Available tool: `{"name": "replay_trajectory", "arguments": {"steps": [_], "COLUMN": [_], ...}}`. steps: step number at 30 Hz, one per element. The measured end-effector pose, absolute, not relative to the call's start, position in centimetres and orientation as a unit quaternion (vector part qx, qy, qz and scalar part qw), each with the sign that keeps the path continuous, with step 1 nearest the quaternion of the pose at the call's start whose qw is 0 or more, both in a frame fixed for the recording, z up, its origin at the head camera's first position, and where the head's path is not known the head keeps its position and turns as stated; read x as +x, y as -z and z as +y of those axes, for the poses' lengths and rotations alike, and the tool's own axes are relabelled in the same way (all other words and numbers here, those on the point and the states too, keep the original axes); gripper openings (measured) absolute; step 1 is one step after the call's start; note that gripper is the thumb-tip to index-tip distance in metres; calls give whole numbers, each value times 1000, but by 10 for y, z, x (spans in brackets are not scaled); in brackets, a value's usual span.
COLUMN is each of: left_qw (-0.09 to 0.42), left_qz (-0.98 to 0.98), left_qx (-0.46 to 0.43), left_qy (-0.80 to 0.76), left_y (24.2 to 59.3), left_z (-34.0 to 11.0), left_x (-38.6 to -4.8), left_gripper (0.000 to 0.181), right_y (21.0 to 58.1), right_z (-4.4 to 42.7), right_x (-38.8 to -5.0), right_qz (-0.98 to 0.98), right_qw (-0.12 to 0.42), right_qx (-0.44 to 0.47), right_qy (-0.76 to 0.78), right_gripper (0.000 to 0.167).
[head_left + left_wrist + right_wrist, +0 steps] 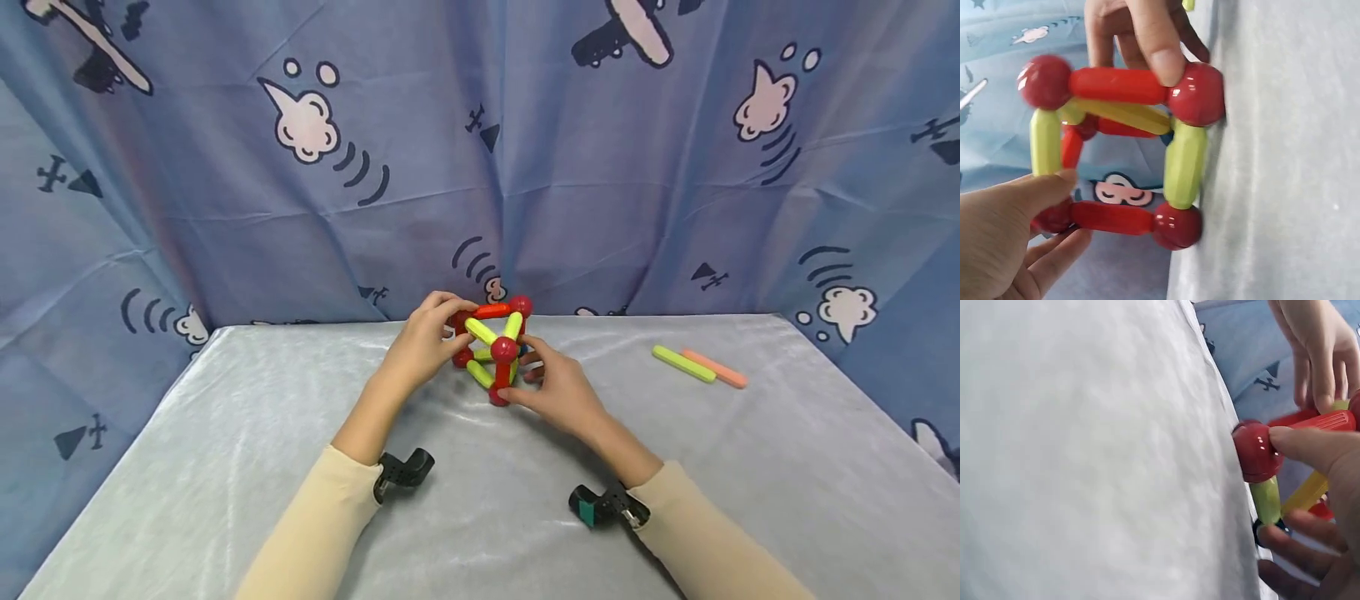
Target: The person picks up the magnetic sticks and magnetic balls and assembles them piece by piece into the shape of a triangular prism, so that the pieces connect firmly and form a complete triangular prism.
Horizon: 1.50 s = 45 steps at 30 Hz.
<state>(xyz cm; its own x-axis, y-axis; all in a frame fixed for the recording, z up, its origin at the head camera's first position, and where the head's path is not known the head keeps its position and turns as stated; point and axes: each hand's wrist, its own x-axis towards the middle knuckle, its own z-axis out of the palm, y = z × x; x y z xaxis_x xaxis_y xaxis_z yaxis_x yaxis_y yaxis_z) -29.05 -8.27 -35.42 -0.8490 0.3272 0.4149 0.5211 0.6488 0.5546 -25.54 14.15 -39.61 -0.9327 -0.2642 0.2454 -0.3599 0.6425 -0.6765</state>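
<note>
A building-toy frame of rods and balls stands near the table's back edge, with a red ball [504,349] at its front top corner. Red rods [1116,217] and yellow-green rods [1185,167] join its corners. My left hand [423,337] pinches the upper left corner between thumb and fingers. From the right, my right hand [562,392] holds the lower part, its thumb on the bottom front red ball [1257,450]. Its fingers reach around to a dark blue ball [1264,532], partly hidden behind them. A yellow rod [1125,116] shows inside the frame.
To the right on the table lie a loose yellow-green rod [683,364] and an orange rod [718,369], touching or nearly so. A pale cloth [300,500] covers the table. Behind its back edge hangs a blue patterned curtain [420,150].
</note>
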Motion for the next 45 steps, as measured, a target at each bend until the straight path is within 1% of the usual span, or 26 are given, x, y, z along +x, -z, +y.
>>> {"name": "replay_trajectory", "arguments": {"steps": [5,7,11,15,20,24,30,35,37,39,41,45], "left_qw": [133,126,111,104,100,98,84,77,76,74,67,48], "left_qz": [-899,-899,-899,-896,-893,-888,-886,-887,-881,-874,-867,-868], "left_qx": [-239,-237,-229,-227,-216,-198,-184,-184,-189,-198,-205,-214], "left_qy": [343,347,357,367,383,404,418,417,426,438,448,445], "left_y": [348,347,348,350,351,352,352,351,351,351,350,346], "left_z": [-79,-77,-75,-73,-71,-71,-73,-81,-84,-86,-85,-82], "left_x": [-285,-284,-284,-284,-283,-283,-283,-280,-280,-280,-281,-283], "left_gripper": [34,34,34,34,33,33,35,38,39,39,37,34], "right_y": [394,394,394,398,402,402,403,398,391,383,376,372], "right_z": [150,153,157,158,158,158,161,177,191,213,239,298], "right_x": [-256,-257,-260,-263,-264,-265,-267,-276,-282,-286,-287,-280], "right_qz": [-897,-896,-892,-892,-898,-903,-908,-900,-898,-909,-928,-962], "right_qw": [71,68,60,68,77,81,85,56,62,88,112,129], "right_qx": [183,182,178,157,139,137,132,187,196,180,144,58], "right_qy": [-395,-399,-411,-419,-411,-398,-389,-390,-388,-364,-325,-234], "right_gripper": [51,44,45,43,31,25,26,35,37,37,38,42]}}
